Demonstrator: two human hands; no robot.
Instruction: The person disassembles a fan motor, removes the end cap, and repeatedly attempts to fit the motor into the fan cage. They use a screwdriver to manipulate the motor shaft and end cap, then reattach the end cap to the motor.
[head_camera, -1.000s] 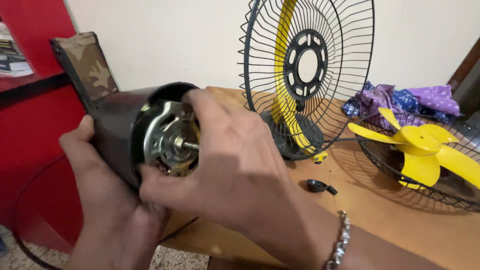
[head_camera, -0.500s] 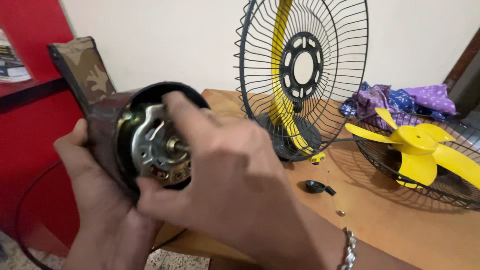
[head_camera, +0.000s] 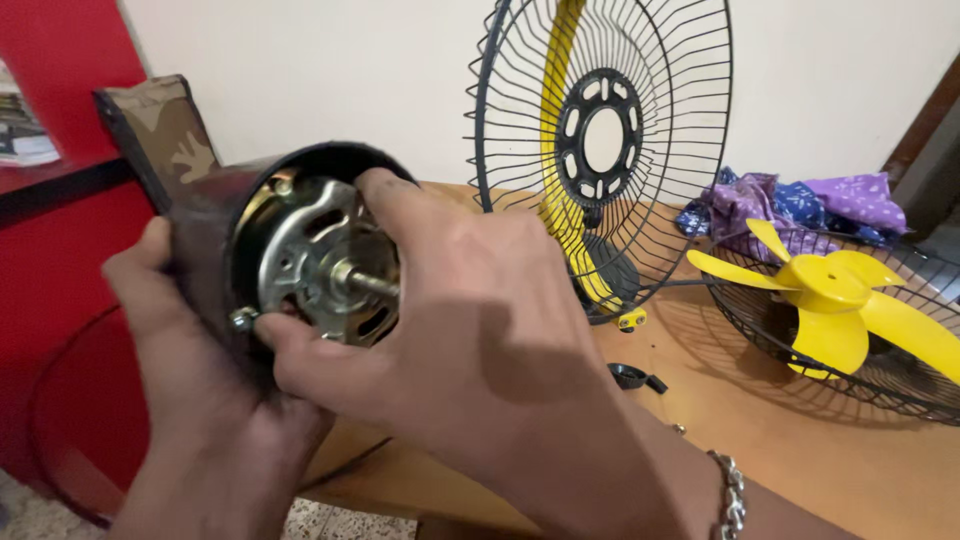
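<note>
Head view, work in hand: a fan motor (head_camera: 325, 265) is held up in front of the camera, its silver metal face and short shaft (head_camera: 368, 282) turned toward the viewer, seated inside a dark round housing (head_camera: 215, 235).
Head view, done so far: the fan appears to be taken apart. A wire guard (head_camera: 600, 150) is stood upright on the wooden table (head_camera: 800, 470), with a yellow band seen behind its hub ring. The yellow blade (head_camera: 835, 300) is laid in the other guard half (head_camera: 900, 385) at the right, well apart from the motor. A small black cap (head_camera: 633, 377) is left loose on the table near the upright guard's foot.
Head view, left to do: the motor is judged not yet free of its housing; how it is fastened cannot be told, though a small nut or screw (head_camera: 243, 319) is seen at the lower rim.
Head view, left hand (head_camera: 190, 400): it is wrapped around the outside of the housing from below, fingers closed on it, thumb laid along the side.
Head view, right hand (head_camera: 470, 330): a metal bracelet (head_camera: 730, 495) is worn on its wrist. The fingers (head_camera: 400, 205) are spread apart, one tip set on the upper edge of the motor face, the thumb pressed at the lower edge beside the nut, so the motor is pinched between them.
Head view, surroundings: purple patterned cloth (head_camera: 800, 200) is bundled by the wall; a red cabinet (head_camera: 60, 230) is seen at the left.
</note>
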